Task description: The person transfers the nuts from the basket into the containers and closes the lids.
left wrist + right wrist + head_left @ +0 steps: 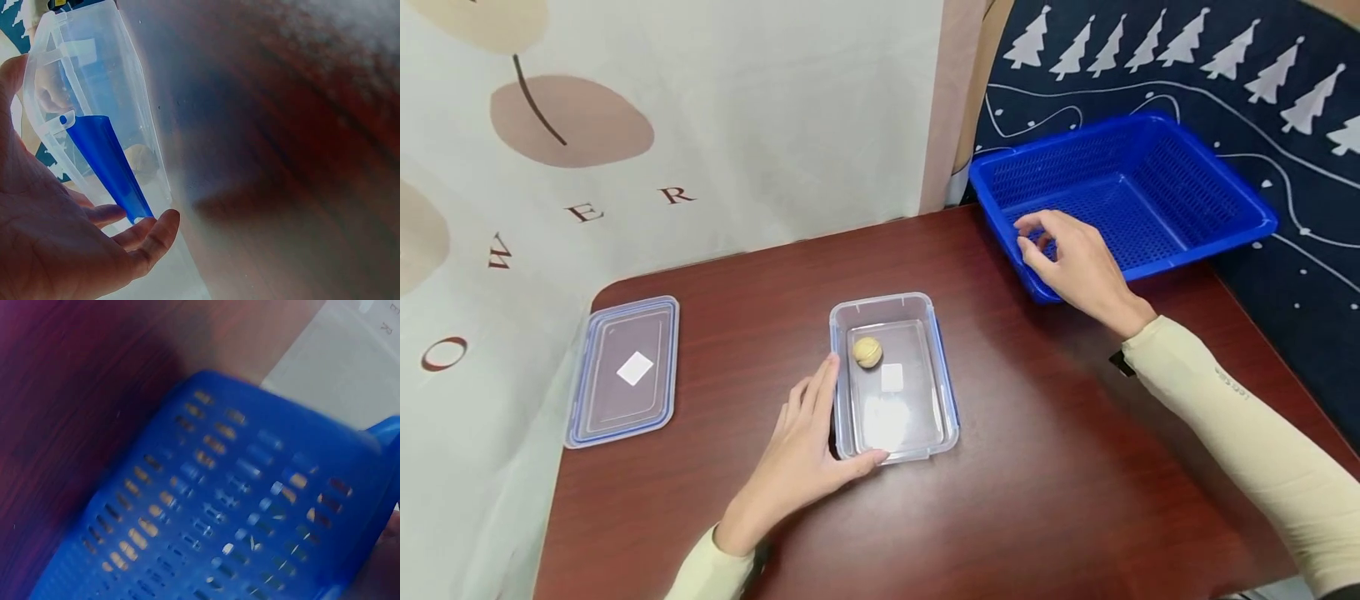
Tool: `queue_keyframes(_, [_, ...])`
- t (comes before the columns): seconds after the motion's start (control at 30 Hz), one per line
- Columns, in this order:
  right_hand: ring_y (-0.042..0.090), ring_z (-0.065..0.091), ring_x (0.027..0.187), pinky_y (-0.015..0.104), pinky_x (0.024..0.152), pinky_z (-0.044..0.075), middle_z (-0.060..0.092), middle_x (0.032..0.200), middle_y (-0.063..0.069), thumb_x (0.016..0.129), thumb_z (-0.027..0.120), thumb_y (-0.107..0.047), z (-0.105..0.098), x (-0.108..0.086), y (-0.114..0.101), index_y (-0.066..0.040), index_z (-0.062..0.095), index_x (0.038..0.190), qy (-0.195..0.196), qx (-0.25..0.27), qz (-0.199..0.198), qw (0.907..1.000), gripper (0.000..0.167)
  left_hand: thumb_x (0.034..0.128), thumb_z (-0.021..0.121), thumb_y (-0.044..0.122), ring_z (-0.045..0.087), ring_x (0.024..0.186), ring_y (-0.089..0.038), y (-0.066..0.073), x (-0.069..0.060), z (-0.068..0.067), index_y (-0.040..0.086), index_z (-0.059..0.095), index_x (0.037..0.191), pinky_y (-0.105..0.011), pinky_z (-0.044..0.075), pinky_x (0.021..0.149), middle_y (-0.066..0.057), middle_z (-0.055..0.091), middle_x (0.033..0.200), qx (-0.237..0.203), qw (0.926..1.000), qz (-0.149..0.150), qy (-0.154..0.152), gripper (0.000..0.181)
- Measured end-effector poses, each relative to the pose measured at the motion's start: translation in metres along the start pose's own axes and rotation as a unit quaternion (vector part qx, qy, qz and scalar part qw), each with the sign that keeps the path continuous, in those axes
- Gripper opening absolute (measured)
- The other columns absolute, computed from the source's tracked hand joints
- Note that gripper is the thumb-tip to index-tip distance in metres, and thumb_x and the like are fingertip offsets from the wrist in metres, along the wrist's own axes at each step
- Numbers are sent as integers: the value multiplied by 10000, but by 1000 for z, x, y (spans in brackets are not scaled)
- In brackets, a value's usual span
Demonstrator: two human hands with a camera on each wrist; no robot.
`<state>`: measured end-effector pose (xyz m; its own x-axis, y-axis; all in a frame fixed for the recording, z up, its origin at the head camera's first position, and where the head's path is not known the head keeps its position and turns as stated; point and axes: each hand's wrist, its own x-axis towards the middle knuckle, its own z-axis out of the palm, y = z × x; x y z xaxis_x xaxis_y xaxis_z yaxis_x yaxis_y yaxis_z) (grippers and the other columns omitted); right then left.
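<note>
My left hand touches the near left corner of a clear plastic container, its fingers nearly straight along the left wall and the thumb across the near rim. A tan walnut lies inside, toward the far left. In the left wrist view, the fingers rest by a blue latch on the container's side. Over the left rim of a blue slotted basket is my right hand, loosely curled, thumb and forefinger apart, nothing visible between them. The basket wall hides most of this hand in the right wrist view.
A clear lid with a blue seal lies on the left of the brown table. A pale printed cloth hangs behind the table. Dark fabric with white trees is behind the basket and to its right.
</note>
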<state>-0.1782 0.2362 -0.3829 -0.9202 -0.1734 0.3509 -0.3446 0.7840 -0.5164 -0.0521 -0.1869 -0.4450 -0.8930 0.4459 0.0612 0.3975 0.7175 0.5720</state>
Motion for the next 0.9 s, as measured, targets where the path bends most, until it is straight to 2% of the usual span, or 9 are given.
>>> queue_keyframes(0.13, [298,653,1000,491,853,526,717,1242,154,1120,638,-214,-2,1,7,-29,710,1328,-332,13,260,9991,287,808,855,717,354,1502,-377,0,-3,0,135,99,1770,-650,326,1174,-120,326,1737,56,10000,-7,-1,1355])
queue_keyframes(0.23, [332,651,1055,549,931,526,717,1263,170,1139,595,-201,-6,3,11,-31,717,1332,-491,-57,285,9984,285,802,858,714,365,1495,-381,0,-2,0,126,107,1768,-646,339,1168,-128,332,1733,98,9999,21,31,1357])
queue_keyframes(0.33, [346,652,1045,561,931,522,722,1261,183,1134,598,-168,-9,6,13,-30,725,1333,-688,-171,271,9971,273,802,858,710,367,1495,-384,0,-1,0,128,106,1769,-649,341,1166,-128,330,1736,110,9999,37,58,1356])
queue_keyframes(0.43, [343,667,1010,551,869,543,726,1245,202,1110,643,-150,-13,10,14,-30,724,1337,-1026,-293,444,9933,270,808,850,715,364,1499,-387,0,-1,0,132,100,1770,-655,337,1169,-127,323,1741,115,9999,43,53,1352])
queue_keyframes(0.57, [353,695,1022,562,858,569,716,1285,233,1085,670,-135,-16,13,17,-13,715,1357,-1569,-393,752,9840,301,814,843,723,362,1501,-390,0,-1,0,132,98,1770,-655,330,1175,-127,319,1743,133,9999,54,26,1348])
queue_keyframes(0.67, [386,685,1106,591,939,560,692,1337,255,1073,683,-133,-19,18,21,10,693,1389,-2002,-344,901,9750,347,813,846,718,357,1504,-381,1,-2,-1,137,98,1771,-649,329,1177,-114,314,1747,127,9999,36,9,1347])
queue_keyframes(0.8, [425,608,1216,633,1047,490,658,1386,275,1064,686,-135,-22,26,24,25,659,1430,-2502,-219,1062,9621,400,814,849,715,350,1510,-367,1,-1,-2,144,96,1772,-655,340,1171,-92,292,1761,90,10000,-21,-11,1345])
queue_keyframes(0.9, [388,604,1126,574,972,499,662,1355,254,1056,669,-120,-21,29,26,14,669,1414,-2726,-206,1149,9550,382,825,836,726,352,1513,-364,1,-1,-1,153,95,1773,-666,351,1162,-83,280,1767,64,10000,-70,-26,1333])
